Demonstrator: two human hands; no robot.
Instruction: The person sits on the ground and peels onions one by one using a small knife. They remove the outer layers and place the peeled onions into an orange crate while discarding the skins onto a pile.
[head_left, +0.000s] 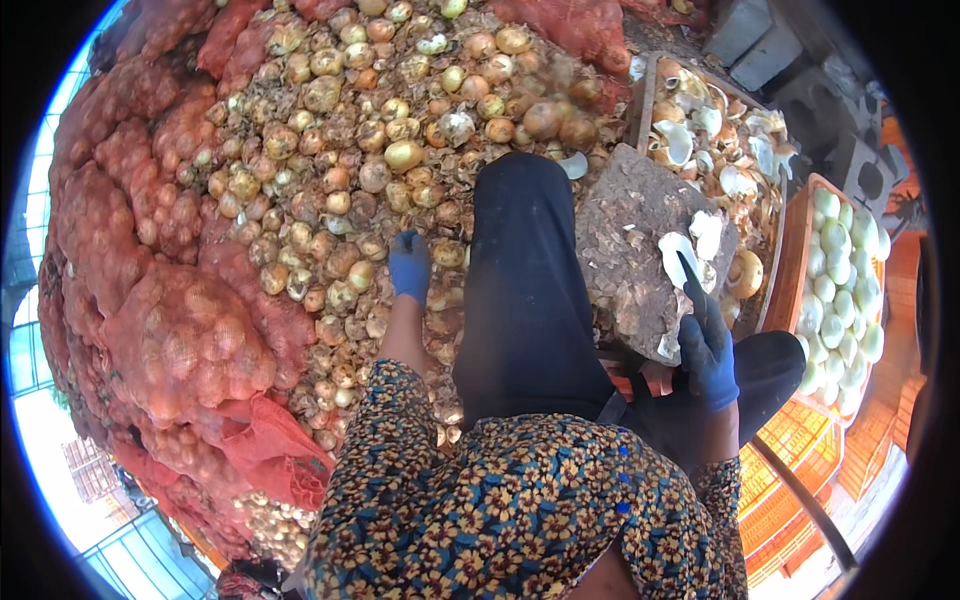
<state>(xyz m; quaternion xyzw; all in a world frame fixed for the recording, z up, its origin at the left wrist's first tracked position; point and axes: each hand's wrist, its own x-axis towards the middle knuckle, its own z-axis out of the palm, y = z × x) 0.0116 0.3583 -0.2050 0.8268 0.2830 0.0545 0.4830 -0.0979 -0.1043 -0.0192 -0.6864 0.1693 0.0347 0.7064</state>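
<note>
My left hand (409, 266), in a blue glove, reaches down to a heap of unpeeled onions (337, 180). Its fingers are turned away from me, and whatever may be in them is hidden. In my right hand (707, 356), also gloved, is a knife (697, 289) with a dark blade that points away from me. The blade tip lies over a white onion piece (675, 259) on a rough, dirt-covered slab (630, 232). Another white onion scrap (706, 234) rests beside that piece. One whole onion (745, 274) sits just right of the slab.
Red mesh sacks full of onions (187, 337) are stacked along the left. Behind the slab stands a crate of peels and cut onion scraps (742, 180). Peeled onions fill an orange crate (801, 247) at right, above more orange crates (787, 480). Concrete blocks (862, 176) stand at the upper right.
</note>
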